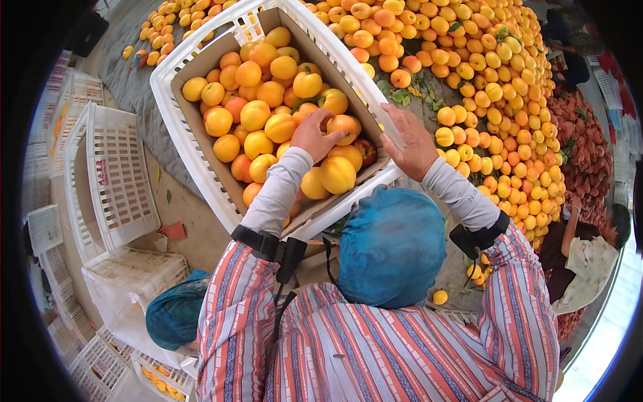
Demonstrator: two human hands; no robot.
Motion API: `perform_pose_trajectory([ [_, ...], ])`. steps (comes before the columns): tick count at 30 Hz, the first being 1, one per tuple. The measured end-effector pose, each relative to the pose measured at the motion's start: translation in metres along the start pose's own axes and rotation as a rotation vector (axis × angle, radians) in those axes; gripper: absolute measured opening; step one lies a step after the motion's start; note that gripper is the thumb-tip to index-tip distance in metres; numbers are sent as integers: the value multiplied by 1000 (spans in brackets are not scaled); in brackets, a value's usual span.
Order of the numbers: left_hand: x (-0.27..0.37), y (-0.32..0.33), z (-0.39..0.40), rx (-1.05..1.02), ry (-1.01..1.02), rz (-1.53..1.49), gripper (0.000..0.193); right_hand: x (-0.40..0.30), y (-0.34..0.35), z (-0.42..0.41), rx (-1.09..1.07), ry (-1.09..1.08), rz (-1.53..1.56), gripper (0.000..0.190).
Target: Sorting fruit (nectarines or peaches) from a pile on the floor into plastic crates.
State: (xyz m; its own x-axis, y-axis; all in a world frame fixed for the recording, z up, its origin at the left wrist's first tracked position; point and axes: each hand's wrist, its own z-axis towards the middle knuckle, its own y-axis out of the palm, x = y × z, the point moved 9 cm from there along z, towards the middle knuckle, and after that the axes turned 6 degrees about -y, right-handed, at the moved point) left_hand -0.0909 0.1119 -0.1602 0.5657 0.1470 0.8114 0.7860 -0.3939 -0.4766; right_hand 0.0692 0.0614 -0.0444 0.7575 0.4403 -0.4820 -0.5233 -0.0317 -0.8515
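Observation:
My left hand (314, 135) reaches into a white plastic crate (186, 143) lined with cardboard and filled with yellow-orange stone fruit (255, 115). Its thumb and fingertips touch an orange-yellow fruit (345, 125) near the crate's right side; whether they grip it is hidden. My right hand (412, 145) rests against the crate's right rim, fingers apart, with no fruit seen in it. A dark red fruit (366, 152) lies in the crate's right corner, between the hands. A green leaf (304, 103) lies among the fruit just above my left hand.
A large heap of the same fruit (495, 90) spreads over the ground at the right, with loose leaves (400, 95) near the crate. Empty white crates (125, 171) stand at the left. A person in a teal head covering (178, 311) is at lower left; another person (593, 261) is at far right.

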Motion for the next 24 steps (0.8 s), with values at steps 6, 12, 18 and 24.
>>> perform_pose_trajectory([
  [6,15,20,3,-33,5,-14,56,-3,-4,-4,92,-81,-73,49],
  [12,16,41,-1,-224,-85,96,69,0,-2,-4,81,-25,8,46],
  [18,21,46,4,-277,-118,208,81,2,-2,-4,89,-10,50,47],
  [24,28,48,2,-305,-232,388,84,8,2,-6,49,34,82,49],
])
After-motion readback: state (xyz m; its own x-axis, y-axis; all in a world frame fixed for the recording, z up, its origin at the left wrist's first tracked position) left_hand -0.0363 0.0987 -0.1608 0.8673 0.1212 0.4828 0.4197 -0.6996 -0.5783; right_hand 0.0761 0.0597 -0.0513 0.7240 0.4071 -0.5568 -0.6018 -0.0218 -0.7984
